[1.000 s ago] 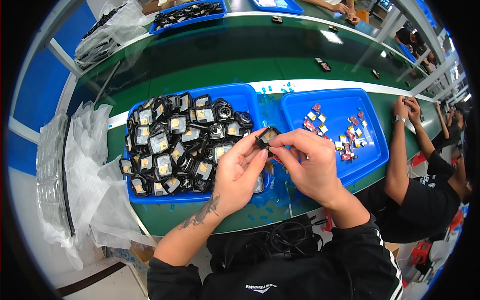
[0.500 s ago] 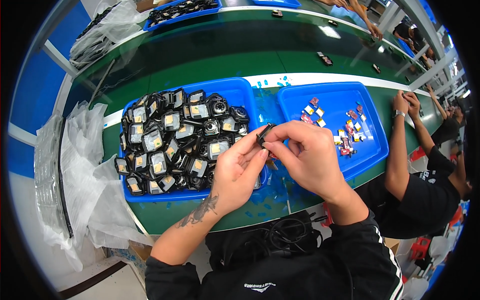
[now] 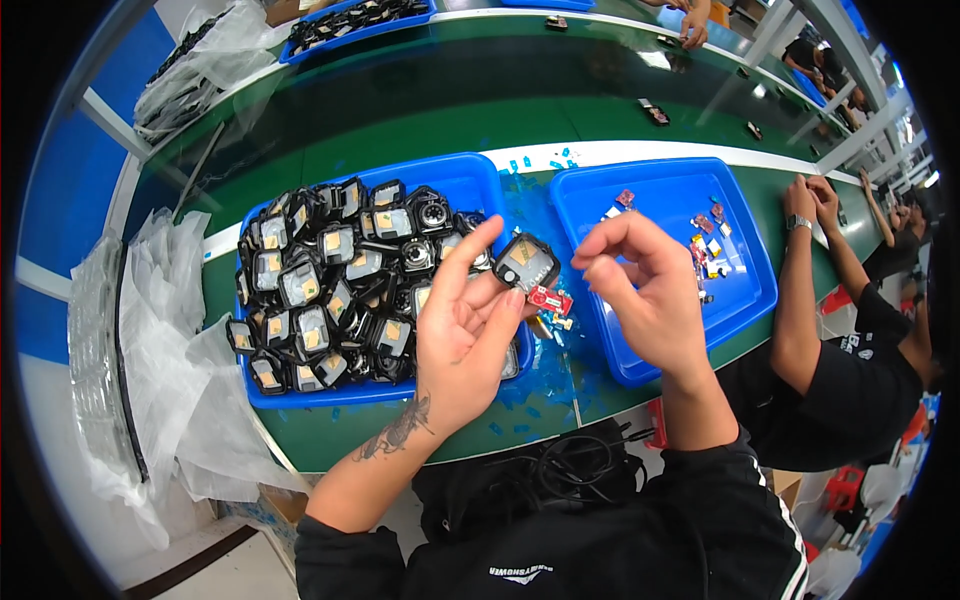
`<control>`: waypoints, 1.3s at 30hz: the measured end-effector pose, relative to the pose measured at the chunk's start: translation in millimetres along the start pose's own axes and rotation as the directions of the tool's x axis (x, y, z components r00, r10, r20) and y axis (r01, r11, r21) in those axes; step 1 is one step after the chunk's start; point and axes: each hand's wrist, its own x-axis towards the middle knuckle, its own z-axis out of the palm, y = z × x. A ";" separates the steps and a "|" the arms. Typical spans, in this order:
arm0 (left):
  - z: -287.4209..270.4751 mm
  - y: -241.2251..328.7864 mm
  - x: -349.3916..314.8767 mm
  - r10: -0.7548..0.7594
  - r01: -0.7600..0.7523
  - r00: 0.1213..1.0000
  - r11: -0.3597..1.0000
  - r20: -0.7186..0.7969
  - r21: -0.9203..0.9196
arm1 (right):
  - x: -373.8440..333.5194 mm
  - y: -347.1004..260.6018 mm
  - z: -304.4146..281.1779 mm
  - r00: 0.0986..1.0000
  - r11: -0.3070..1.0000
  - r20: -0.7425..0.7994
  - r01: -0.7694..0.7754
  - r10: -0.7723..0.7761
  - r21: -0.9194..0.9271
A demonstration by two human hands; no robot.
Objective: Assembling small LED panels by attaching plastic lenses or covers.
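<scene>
My left hand (image 3: 462,335) holds a small black square housing (image 3: 527,262) by its lower edge, between thumb and fingers. A greyish panel with a tan patch faces up on it. Just below the housing shows a red circuit board (image 3: 548,299) with small pale parts; whether it touches the housing or lies beyond, I cannot tell. To the right, apart from the housing, my right hand (image 3: 645,290) hovers over the near-left edge of the right blue tray (image 3: 640,376). Its fingers are loosely bent, thumb apart, with nothing visible in them.
Many similar black housings (image 3: 335,245) fill the left blue tray (image 3: 375,393). Red boards with small yellow and white parts (image 3: 708,245) lie in the right tray. Blue scraps (image 3: 515,410) litter the table. Beyond runs a green belt (image 3: 400,100); a co-worker's hands (image 3: 810,205) are at right.
My right hand has let go of the housing and moved right. My left hand keeps the housing, now turned so its panel faces up. The red board has come into view.
</scene>
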 end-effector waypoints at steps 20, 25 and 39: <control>-11.0 6.7 -0.3 0.299 -0.420 0.905 0.519 0.303 0.744 | -6.3 -2.5 -16.8 0.898 0.946 0.399 -0.273 0.187 0.172; -8.5 14.5 -3.7 0.147 -0.322 0.946 0.526 0.289 0.787 | -3.2 0.9 -24.5 0.875 0.929 0.434 -0.320 0.214 0.187; -15.4 0.6 -3.0 -0.216 0.172 0.971 0.927 0.100 0.334 | -24.0 2.7 -1.7 0.973 0.962 0.187 -0.177 0.138 0.207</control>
